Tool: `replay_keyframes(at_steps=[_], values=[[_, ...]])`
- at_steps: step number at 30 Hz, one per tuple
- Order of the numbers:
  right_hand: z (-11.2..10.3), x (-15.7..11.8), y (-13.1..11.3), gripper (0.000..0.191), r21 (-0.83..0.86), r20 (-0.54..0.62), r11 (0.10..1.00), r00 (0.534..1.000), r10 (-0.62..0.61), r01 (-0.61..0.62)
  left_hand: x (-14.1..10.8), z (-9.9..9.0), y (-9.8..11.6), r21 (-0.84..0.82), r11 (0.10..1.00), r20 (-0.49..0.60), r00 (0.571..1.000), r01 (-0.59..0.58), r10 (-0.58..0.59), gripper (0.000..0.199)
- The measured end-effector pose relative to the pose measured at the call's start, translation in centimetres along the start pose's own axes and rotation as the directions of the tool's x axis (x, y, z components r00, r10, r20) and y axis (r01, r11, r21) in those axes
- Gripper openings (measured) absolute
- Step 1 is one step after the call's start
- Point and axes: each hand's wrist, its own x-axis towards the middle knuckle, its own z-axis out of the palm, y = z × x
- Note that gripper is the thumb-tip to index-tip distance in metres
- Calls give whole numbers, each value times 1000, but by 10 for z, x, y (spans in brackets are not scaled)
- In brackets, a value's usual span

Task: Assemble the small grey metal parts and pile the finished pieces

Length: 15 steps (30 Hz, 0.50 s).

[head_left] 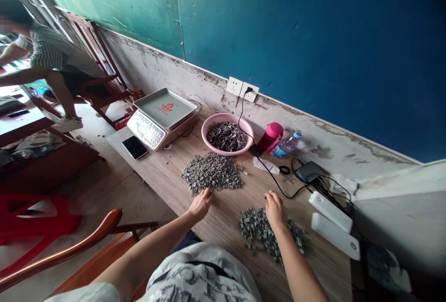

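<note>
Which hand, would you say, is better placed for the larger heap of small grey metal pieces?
Left, likely: the left hand rests by that heap, while the right hand sits over the smaller heap.

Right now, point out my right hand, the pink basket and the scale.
Right hand (275, 211): head view, back of hand.
Pink basket (223, 117): head view, rim.
Electronic scale (145, 129): head view, front panel.

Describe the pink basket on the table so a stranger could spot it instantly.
Against the blue-and-white wall stands a long light wood table. Beside the silver digital scale, just below the white wall socket, sits a round pink perforated plastic basket. Unlike the loose grey metal piles on the wood, it keeps its dark metal pieces contained.
</note>
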Motion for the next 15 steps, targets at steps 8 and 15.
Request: replay_keyframes(at_steps=[8,15], values=[[9,21,4,15,50,-4,999,1000,-8,9,13,-3,-3,55,997,85,995,-47,42,27],[24,9,-25,31,318,-90,937,979,182,-145,23,-4,2,-27,998,108,992,-56,58,25]])
